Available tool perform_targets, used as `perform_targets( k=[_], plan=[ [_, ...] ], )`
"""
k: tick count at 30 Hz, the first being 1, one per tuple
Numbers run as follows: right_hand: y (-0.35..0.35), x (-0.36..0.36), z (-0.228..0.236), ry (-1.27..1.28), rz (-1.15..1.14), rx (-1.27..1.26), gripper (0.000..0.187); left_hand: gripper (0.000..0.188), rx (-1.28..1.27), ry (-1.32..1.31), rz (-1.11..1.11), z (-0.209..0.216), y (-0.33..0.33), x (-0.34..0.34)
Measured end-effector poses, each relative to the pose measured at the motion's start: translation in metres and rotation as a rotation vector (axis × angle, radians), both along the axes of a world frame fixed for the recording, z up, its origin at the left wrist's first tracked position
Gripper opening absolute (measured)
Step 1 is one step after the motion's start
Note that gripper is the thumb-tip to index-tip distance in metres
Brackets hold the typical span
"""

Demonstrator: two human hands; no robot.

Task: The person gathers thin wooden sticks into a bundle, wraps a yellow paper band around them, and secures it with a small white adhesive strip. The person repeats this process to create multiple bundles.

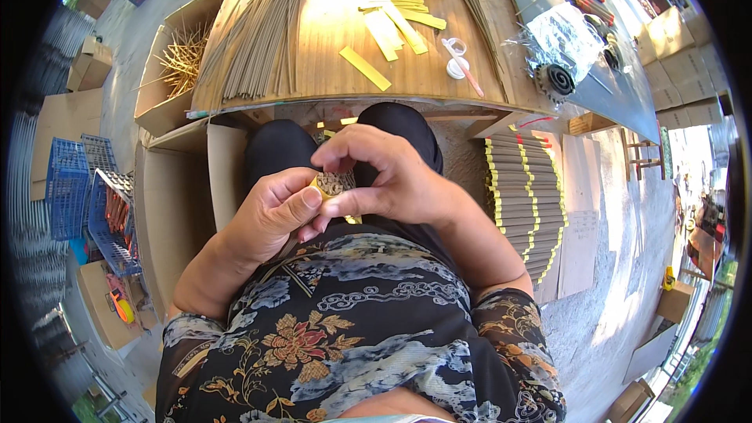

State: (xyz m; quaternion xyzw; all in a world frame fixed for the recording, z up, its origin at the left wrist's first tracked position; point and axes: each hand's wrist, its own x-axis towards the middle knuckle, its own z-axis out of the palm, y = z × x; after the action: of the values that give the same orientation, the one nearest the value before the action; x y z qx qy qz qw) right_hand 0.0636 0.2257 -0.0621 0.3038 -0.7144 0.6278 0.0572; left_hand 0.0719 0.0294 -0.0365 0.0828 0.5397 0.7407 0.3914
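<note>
Over my lap, a bundle of thin brown incense sticks (pixel 337 182) points its ends up toward me, with a yellow paper band around it. My left hand (pixel 278 207) is closed round the bundle's left side, its thumb lying against the yellow band. From the right, my right hand (pixel 395 176) curls over the same bundle, thumb at the near edge and fingers bent above the far side. The lower length of the bundle is hidden by my hands. On the table ahead lie loose yellow paper strips (pixel 364 68) and a small white pot (pixel 457 68) with a brush (pixel 468 72) beside it.
Loose brown sticks (pixel 262 39) cover the table's (pixel 333 47) left part. A cardboard box (pixel 163 106) with stick scraps stands left. Yellow-banded bundles (pixel 521 188) are stacked on cardboard at right. Blue crates (pixel 66 188) sit far left. A black coil (pixel 555 80) lies at the table's right.
</note>
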Motion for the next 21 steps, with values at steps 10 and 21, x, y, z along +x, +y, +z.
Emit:
perform_targets(
  k=[10, 21],
  plan=[
    [0.147, -0.074, -0.073, -0.404, -1.103, 0.952, 0.032, 0.032, -0.160, 0.068, 0.126, -0.010, 0.016, -0.026],
    [0.156, -0.052, -0.051, -0.205, -1.000, 0.502, 0.015, 0.033, -0.224, 0.048, 0.138, -0.016, 0.029, -0.037]
  ],
)
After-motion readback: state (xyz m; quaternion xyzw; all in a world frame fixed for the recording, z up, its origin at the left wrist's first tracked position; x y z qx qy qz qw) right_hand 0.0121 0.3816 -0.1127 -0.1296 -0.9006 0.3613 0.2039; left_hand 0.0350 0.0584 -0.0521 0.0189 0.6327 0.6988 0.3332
